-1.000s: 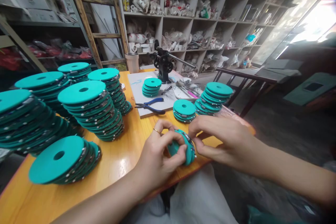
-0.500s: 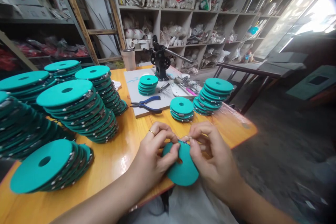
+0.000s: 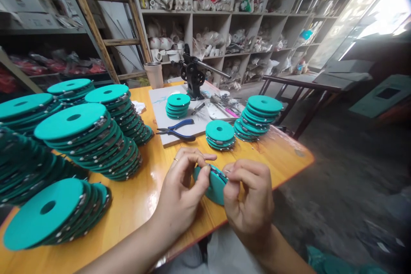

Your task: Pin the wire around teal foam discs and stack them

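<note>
Two hands: left hand (image 3: 183, 188) and right hand (image 3: 248, 199) pinch one teal disc (image 3: 214, 187) at the table's (image 3: 144, 205) near edge.
Risk: disc may slip off the edge.
Beyond: pliers (image 3: 176, 130), leaning disc stacks (image 3: 93, 141).

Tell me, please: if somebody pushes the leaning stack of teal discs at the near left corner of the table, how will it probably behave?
The leaning stack of teal discs is already fanned sideways, so a push would probably make the discs slide apart. They look thin and flat, likely light. It lies close to the table edge, so some might fall.
</note>
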Available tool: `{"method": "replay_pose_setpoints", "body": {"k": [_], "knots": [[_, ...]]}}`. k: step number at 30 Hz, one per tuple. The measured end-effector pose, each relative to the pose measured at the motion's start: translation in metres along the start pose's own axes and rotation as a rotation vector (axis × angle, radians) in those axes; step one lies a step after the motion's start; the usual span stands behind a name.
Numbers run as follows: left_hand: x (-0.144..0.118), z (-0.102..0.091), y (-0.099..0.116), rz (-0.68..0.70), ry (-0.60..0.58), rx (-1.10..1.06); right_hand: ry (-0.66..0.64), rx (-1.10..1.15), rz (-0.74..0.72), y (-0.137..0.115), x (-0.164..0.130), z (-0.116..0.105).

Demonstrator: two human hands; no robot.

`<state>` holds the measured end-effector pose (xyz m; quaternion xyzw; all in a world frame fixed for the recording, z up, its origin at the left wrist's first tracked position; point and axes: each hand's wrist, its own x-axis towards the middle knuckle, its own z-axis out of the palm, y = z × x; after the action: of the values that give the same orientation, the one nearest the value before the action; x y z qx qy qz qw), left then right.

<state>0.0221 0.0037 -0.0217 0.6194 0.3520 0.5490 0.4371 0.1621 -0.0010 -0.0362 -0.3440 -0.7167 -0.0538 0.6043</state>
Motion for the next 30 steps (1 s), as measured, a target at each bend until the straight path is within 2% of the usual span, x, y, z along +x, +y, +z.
{"method": "replay_pose_setpoints", "body": {"k": [4,9,11,15,18,19,24,27,30], "knots": [[-0.001,0.000,0.002,0.003,-0.003,0.012,-0.012,0.007,-0.021,0.000,-0.004,-0.002],[-0.003,-0.002,0.010,-0.004,0.150,0.381,-0.024,0.003,-0.036,-0.002,-0.010,-0.006],[-0.004,-0.002,0.010,-0.046,0.130,0.353,-0.036,-0.011,-0.041,-0.004,-0.010,-0.008],[-0.004,-0.001,0.007,-0.182,0.034,0.160,-0.069,-0.020,-0.073,-0.006,-0.010,-0.010],[-0.004,0.001,0.006,-0.225,0.001,0.081,-0.089,0.030,-0.075,-0.006,-0.013,-0.008],[-0.004,0.002,0.006,-0.236,-0.013,0.066,-0.082,0.078,-0.018,-0.006,-0.015,-0.006],[-0.004,0.001,0.007,-0.303,-0.064,0.057,-0.048,0.393,0.460,-0.013,-0.016,-0.002],[-0.004,0.000,0.008,-0.322,-0.054,0.083,-0.099,0.523,0.631,-0.018,-0.014,-0.007],[-0.004,-0.001,0.008,-0.272,-0.051,0.157,-0.173,0.670,0.823,-0.018,-0.012,-0.016]]}}
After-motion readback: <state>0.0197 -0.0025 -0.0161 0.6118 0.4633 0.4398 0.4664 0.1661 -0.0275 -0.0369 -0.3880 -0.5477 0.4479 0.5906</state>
